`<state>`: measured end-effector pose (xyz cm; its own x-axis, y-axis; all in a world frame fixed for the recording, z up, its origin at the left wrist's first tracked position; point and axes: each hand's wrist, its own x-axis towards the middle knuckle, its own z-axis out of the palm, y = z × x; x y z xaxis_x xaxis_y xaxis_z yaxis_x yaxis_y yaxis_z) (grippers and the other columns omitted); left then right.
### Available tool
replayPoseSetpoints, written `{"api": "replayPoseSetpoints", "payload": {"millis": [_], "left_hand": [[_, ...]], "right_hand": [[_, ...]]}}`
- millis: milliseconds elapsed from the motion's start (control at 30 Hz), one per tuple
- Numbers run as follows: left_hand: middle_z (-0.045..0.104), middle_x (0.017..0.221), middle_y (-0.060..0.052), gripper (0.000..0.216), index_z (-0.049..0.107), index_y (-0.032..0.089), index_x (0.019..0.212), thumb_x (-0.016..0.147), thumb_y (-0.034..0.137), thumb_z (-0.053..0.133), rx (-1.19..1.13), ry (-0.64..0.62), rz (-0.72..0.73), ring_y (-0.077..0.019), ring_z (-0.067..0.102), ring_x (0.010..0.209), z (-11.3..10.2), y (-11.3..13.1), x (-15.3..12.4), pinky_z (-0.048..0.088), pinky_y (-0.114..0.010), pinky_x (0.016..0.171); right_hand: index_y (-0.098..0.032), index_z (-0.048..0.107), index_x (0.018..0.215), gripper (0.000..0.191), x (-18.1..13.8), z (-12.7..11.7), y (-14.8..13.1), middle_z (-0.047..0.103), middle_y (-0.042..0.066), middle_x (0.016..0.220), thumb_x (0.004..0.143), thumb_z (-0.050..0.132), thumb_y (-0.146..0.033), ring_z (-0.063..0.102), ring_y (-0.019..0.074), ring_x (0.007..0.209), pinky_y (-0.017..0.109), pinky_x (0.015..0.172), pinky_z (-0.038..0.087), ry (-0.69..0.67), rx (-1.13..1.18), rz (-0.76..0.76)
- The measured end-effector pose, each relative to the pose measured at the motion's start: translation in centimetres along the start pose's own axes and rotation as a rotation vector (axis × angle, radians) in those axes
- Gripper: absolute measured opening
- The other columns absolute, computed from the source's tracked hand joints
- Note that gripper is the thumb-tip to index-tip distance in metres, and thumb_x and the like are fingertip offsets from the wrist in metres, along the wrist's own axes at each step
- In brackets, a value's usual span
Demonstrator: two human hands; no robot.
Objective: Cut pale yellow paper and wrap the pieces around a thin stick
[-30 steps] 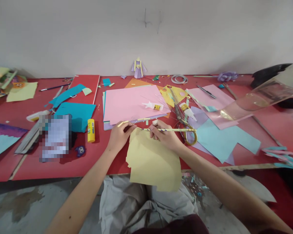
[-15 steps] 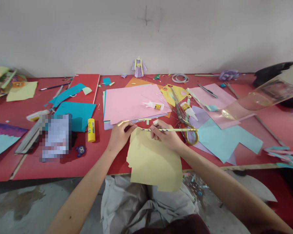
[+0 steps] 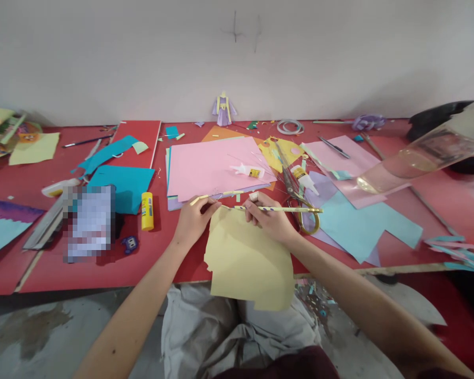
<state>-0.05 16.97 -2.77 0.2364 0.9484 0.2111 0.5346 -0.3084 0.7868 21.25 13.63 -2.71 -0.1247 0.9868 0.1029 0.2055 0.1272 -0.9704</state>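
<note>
My left hand [image 3: 193, 220] is closed on the top left corner of a pale yellow paper sheet [image 3: 248, 262] and pinches a thin rolled yellow strip [image 3: 213, 196] that sticks out to the left. My right hand [image 3: 269, 221] is closed on a thin pencil-like stick [image 3: 292, 209] that lies along the sheet's top edge and points right. The sheet hangs over the red table's [image 3: 169, 252] front edge toward my lap.
Pink sheets [image 3: 213, 166] with a small glue bottle [image 3: 248, 171] lie just behind my hands. Gold-handled scissors [image 3: 300, 202] and another glue bottle [image 3: 303, 179] lie to the right, a yellow glue stick [image 3: 147, 210] to the left. A clear plastic container [image 3: 422, 155] stands at right.
My right hand and the stick have shifted very slightly along the sheet's top edge. Little else differs.
</note>
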Motion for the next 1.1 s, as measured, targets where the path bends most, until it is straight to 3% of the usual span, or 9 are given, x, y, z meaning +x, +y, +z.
{"api": "replayPoseSetpoints", "payload": {"millis": [200, 300, 433, 733, 933, 1100], "left_hand": [[0.072, 0.088, -0.002, 0.018, 0.067, 0.022, 0.079, 0.091, 0.034, 0.061, -0.042, -0.009, -0.011, -0.0207, 0.065, 0.088, -0.1, 0.0, 0.1, 0.048, -0.030, 0.080], [0.073, 0.087, -0.002, 0.019, 0.068, 0.021, 0.080, 0.090, 0.036, 0.062, -0.069, 0.011, -0.005, -0.0203, 0.065, 0.088, -0.1, 0.2, 0.0, 0.049, -0.029, 0.080], [0.073, 0.088, -0.002, 0.021, 0.068, 0.021, 0.082, 0.090, 0.038, 0.062, -0.116, 0.054, 0.027, -0.0194, 0.066, 0.089, -0.2, 0.3, 0.0, 0.050, -0.028, 0.082], [0.071, 0.085, -0.002, 0.019, 0.070, 0.020, 0.082, 0.087, 0.038, 0.065, -0.179, 0.127, -0.019, -0.0171, 0.065, 0.084, -0.4, 0.0, 0.1, 0.050, -0.026, 0.079], [0.062, 0.072, 0.000, 0.024, 0.065, 0.018, 0.082, 0.090, 0.040, 0.061, -0.384, 0.228, -0.078, -0.0120, 0.057, 0.065, -0.6, -0.2, 0.5, 0.047, -0.022, 0.063], [0.062, 0.071, -0.001, 0.029, 0.062, 0.018, 0.079, 0.092, 0.043, 0.056, -0.326, 0.204, -0.104, -0.0126, 0.058, 0.067, -0.8, -0.1, 0.6, 0.048, -0.022, 0.066]], "right_hand": [[-0.021, 0.056, 0.081, 0.028, 0.1, -0.5, 0.1, 0.059, -0.002, 0.065, 0.096, 0.052, -0.044, 0.054, 0.0115, 0.057, 0.024, 0.055, 0.042, 0.100, -0.112, -0.044], [-0.020, 0.061, 0.086, 0.028, 0.2, -1.0, -0.1, 0.066, 0.003, 0.081, 0.098, 0.048, -0.042, 0.062, 0.0156, 0.076, 0.027, 0.070, 0.046, 0.144, -0.256, -0.089], [-0.022, 0.065, 0.098, 0.017, 0.3, -1.2, -0.4, 0.070, 0.005, 0.101, 0.094, 0.056, -0.035, 0.065, 0.0207, 0.097, 0.031, 0.085, 0.047, 0.081, -0.355, -0.177], [-0.021, 0.063, 0.094, 0.013, 0.2, -1.1, 0.1, 0.065, 0.002, 0.086, 0.093, 0.054, -0.031, 0.062, 0.0169, 0.075, 0.026, 0.069, 0.045, -0.015, -0.339, -0.195], [-0.019, 0.063, 0.093, 0.016, 0.3, -1.2, 0.0, 0.065, 0.002, 0.085, 0.093, 0.054, -0.032, 0.060, 0.0150, 0.073, 0.024, 0.067, 0.044, -0.016, -0.322, -0.207], [-0.019, 0.063, 0.090, 0.014, 0.3, -1.1, 0.1, 0.065, 0.002, 0.083, 0.093, 0.054, -0.028, 0.061, 0.0151, 0.073, 0.024, 0.067, 0.045, -0.004, -0.306, -0.205]]}}
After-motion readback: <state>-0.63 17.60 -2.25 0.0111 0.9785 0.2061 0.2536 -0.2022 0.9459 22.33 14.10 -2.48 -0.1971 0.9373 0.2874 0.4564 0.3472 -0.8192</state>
